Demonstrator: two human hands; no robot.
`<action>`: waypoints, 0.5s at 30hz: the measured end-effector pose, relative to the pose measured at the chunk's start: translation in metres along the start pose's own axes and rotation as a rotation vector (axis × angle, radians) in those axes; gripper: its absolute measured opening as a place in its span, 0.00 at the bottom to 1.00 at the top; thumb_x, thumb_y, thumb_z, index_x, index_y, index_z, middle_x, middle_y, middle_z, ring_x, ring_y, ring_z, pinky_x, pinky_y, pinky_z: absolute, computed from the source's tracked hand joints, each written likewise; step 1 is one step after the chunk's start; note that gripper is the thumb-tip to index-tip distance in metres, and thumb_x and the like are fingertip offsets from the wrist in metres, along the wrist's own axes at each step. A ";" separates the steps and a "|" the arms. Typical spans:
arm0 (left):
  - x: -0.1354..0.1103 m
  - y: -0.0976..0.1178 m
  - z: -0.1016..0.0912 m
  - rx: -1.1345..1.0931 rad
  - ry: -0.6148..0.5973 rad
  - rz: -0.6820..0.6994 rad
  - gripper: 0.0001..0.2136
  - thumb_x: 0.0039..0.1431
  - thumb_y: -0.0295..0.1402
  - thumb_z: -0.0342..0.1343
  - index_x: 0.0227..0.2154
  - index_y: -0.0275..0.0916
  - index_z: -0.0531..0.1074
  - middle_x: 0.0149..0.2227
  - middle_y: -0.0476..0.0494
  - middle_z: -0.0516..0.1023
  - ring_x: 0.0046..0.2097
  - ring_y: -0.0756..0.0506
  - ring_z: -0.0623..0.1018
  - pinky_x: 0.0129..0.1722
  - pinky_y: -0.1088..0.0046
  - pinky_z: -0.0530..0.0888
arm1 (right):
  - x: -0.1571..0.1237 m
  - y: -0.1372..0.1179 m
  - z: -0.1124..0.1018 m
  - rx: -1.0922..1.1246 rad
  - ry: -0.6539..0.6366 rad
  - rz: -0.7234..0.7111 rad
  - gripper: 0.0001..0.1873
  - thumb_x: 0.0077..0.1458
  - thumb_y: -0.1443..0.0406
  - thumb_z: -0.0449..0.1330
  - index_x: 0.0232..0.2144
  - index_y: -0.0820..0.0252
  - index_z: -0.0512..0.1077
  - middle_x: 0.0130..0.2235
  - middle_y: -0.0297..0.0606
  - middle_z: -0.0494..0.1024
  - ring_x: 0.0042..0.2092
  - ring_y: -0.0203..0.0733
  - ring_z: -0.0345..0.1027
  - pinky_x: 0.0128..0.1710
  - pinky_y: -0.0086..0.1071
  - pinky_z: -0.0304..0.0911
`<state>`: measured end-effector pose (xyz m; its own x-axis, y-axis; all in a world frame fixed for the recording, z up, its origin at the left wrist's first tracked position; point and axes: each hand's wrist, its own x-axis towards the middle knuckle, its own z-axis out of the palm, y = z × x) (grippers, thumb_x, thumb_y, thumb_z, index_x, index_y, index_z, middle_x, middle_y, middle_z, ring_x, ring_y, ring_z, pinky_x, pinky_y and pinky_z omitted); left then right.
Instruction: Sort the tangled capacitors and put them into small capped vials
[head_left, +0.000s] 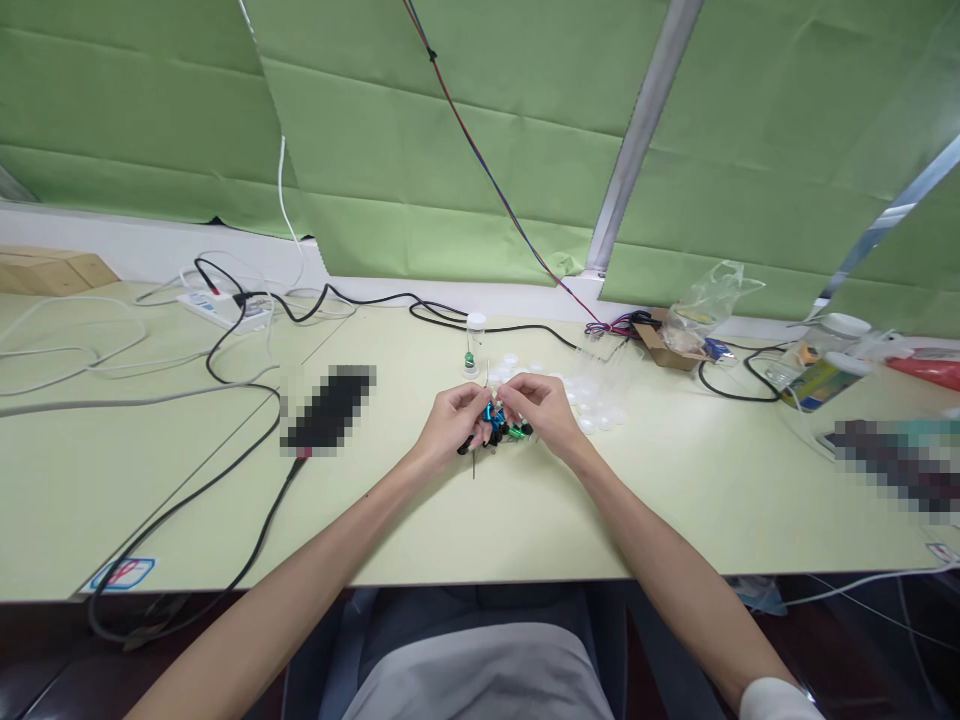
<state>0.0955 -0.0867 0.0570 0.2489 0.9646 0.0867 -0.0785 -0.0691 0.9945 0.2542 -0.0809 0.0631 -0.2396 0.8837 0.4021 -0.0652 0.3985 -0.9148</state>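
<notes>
My left hand (452,425) and my right hand (541,405) meet over the middle of the table, both with fingers pinched. Between the fingertips is something small with a thin pin-like piece pointing up; its kind is too small to make out. Just below my fingers lies a pile of small shiny blue, green and black parts (516,432), partly hidden by the hands. Beyond my left hand stands a clear tube with a white cap (475,323), holding a small green item (469,359). Several white round caps (602,415) are spread beyond and beside my right hand.
Black cables and a white power strip (225,308) lie at the back left. A blurred-out dark device (330,410) with a cable is left of my hands. To the right are a small cardboard box (664,345), a plastic bag (709,305) and another blurred-out device (900,465).
</notes>
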 end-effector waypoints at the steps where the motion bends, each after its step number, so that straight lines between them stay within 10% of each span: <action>1: 0.000 0.000 0.000 0.006 -0.002 0.003 0.17 0.57 0.47 0.59 0.27 0.37 0.69 0.17 0.48 0.72 0.14 0.54 0.64 0.15 0.78 0.57 | 0.000 0.000 0.000 -0.002 -0.001 0.002 0.16 0.54 0.54 0.64 0.24 0.60 0.74 0.20 0.32 0.71 0.21 0.33 0.62 0.23 0.29 0.59; 15: 0.002 -0.004 -0.002 0.011 -0.040 0.043 0.17 0.57 0.47 0.59 0.27 0.37 0.69 0.19 0.47 0.73 0.15 0.54 0.66 0.15 0.78 0.58 | 0.000 0.000 0.000 0.048 0.001 0.043 0.18 0.55 0.52 0.62 0.24 0.60 0.74 0.19 0.32 0.71 0.20 0.34 0.63 0.21 0.29 0.59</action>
<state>0.0943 -0.0840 0.0532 0.2839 0.9499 0.1310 -0.0790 -0.1130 0.9905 0.2540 -0.0809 0.0632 -0.2418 0.9002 0.3621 -0.1010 0.3478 -0.9321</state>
